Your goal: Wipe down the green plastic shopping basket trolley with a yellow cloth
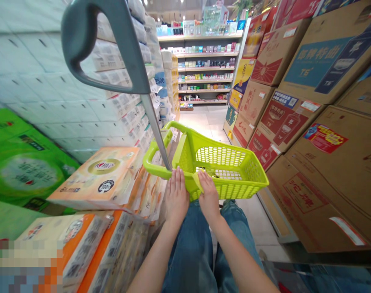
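A lime-green plastic shopping basket [231, 171] stands on the floor in front of my knees, with a grey pull handle [112, 49] rising from its near rim towards the camera. My left hand [176, 195] lies on the basket's near rim, fingers stretched out flat beside the handle's metal rod. My right hand [208, 195] rests on the same rim just to the right, its fingers curled over the edge. Something dark lies on the basket's bottom; I cannot make it out. My legs are in blue jeans.
Stacked tissue packs in orange wrapping [106, 179] and green packs [23, 162] line the left side. Brown and red cardboard cartons [326, 134] are piled on the right. A tiled aisle [206, 120] runs ahead to shelves of goods [204, 65].
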{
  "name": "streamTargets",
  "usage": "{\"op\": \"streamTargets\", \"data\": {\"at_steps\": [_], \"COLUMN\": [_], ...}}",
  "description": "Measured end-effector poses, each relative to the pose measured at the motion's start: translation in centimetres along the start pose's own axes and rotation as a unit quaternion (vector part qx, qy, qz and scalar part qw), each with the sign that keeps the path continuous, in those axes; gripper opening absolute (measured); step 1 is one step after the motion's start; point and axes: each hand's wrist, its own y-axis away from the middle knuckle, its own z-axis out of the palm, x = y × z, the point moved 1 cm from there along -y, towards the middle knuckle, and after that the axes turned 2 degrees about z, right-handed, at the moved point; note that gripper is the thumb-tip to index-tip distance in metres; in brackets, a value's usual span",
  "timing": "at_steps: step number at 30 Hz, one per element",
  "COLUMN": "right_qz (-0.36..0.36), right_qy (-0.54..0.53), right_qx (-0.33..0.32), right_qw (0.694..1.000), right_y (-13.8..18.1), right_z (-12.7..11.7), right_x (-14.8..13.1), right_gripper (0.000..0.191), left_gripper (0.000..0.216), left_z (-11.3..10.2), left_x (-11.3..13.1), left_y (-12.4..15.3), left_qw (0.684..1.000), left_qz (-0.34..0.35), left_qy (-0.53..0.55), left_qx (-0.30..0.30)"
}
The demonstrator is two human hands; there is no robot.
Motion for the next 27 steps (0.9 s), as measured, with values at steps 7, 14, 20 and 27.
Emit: {"op": "streamTargets", "data": {"at_steps": [7,14,20,27], "right_qz": [-0.027,0.016,0.059,-0.017], "right_qy": [-0.031,0.065,0.081,-0.043], "right_qx": [-0.044,-0.013,0.031,-0.039], "right_qw": [0.998,0.998,0.994,0.998], "right_y": [-1.0,2.3,2.6,-1.6], "right_z": [0.8,-4.4,-4.7,1.6], "right_x": [-2.1,5.8,6.5,-2.1], "right_gripper": [0.09,0.091,0.088,0.089], "left_gripper": [0.077,0.086,0.086,0.076], "left_z": [0.3,-0.1,0.0,0.5], "left_x": [0.0,0.2,0.1,-0.1], "left_y": [0.1,0.0,-0.1,0.1], "left_qw": [1.0,1.0,1.0,1.0], "left_qz": [0.004,-0.004,0.002,0.007], "left_qy": [-0.005,0.0,0.01,0.002], "left_qx": [0.006,-0.004,0.011,0.024]}}
